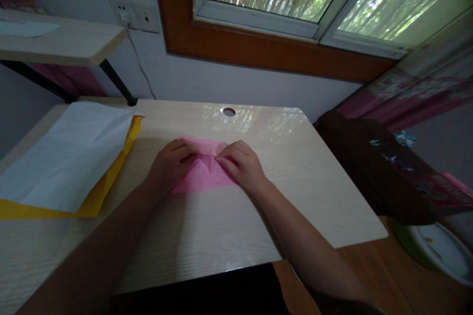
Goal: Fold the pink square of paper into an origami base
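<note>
A sheet of pink paper (201, 179) lies on the pale wooden desk (218, 236), with creases running through its middle. My left hand (172, 160) grips it from the left, thumb and fingers pinched together near the centre. From the right, my right hand (244, 165) pinches the same paper, its fingertips close to those of the left. Between the two hands a small ridge of paper is raised. The parts of the sheet under my palms are hidden.
At the left of the desk a white sheet (74, 152) lies over a yellow sheet (111, 177). A raised shelf (66, 44) stands at the back left. The desk has a round cable hole (229, 112) near its back edge. A dark wooden cabinet (362, 172) is off to the right.
</note>
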Tool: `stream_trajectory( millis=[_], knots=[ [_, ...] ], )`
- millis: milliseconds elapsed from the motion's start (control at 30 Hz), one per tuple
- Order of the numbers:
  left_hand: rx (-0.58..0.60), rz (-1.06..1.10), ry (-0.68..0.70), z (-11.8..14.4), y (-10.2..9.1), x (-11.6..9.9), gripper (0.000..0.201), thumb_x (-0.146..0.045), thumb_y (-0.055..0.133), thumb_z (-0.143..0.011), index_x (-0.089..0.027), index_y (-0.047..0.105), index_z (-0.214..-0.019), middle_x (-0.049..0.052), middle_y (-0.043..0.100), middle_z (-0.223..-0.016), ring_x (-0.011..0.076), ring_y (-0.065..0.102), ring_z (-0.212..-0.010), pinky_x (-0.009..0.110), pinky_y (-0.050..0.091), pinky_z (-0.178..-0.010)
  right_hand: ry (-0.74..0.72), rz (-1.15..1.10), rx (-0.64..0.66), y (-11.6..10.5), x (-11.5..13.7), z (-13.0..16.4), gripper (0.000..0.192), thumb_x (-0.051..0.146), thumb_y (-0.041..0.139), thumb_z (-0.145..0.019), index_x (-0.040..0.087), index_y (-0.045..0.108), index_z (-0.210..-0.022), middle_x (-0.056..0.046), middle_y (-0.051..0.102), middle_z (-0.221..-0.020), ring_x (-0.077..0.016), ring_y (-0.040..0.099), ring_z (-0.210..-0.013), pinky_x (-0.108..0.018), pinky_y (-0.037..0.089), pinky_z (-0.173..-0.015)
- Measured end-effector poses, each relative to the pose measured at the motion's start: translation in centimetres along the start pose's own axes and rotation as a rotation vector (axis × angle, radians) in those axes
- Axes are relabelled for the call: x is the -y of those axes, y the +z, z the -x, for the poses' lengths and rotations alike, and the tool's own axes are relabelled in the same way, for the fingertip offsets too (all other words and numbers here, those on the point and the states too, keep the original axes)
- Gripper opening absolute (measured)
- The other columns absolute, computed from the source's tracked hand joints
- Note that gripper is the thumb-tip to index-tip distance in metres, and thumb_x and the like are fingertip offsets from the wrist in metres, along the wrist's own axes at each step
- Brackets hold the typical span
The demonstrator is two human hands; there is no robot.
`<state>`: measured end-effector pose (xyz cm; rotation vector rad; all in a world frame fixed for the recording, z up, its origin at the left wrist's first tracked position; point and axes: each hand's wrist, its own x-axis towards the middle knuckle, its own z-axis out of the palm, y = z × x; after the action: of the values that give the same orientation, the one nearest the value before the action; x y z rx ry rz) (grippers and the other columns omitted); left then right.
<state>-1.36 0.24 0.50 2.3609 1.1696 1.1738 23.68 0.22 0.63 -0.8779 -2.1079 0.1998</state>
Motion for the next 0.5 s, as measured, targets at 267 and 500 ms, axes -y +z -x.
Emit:
stream_trajectory(
  millis=[267, 500],
  knots=[
    [-0.05, -0.07, 0.063, -0.27, -0.28, 0.68, 0.011, -0.029, 0.066, -0.096, -0.024, 0.075, -0.095, 0.005, 0.072, -0.096, 0.0224, 0.061, -0.094, 0.04, 0.049, -0.091, 0.044, -0.024, -0.03, -0.32, -0.33, 0.07, 0.006, 0.027, 0.067, -0.097, 0.023, 0.07, -0.092, -0.004, 0.072, -0.089, -0.0191, 0.064, -0.086, -0.036, 0.053, -0.079],
    [-0.144, -0.111, -0.018, -0.3, 0.02, 0.65, 0.032, -0.039, 0.072, -0.091, -0.025, 0.067, -0.12, 0.008, 0.066, -0.117, 0.0284, 0.057, -0.114, 0.049, 0.042, -0.105, 0.048, -0.002, -0.026, -0.15, -0.36, 0.16, 0.007, 0.027, 0.067, -0.096, 0.023, 0.069, -0.091, -0.004, 0.071, -0.088, -0.0191, 0.064, -0.085, -0.036, 0.053, -0.078]
  ],
)
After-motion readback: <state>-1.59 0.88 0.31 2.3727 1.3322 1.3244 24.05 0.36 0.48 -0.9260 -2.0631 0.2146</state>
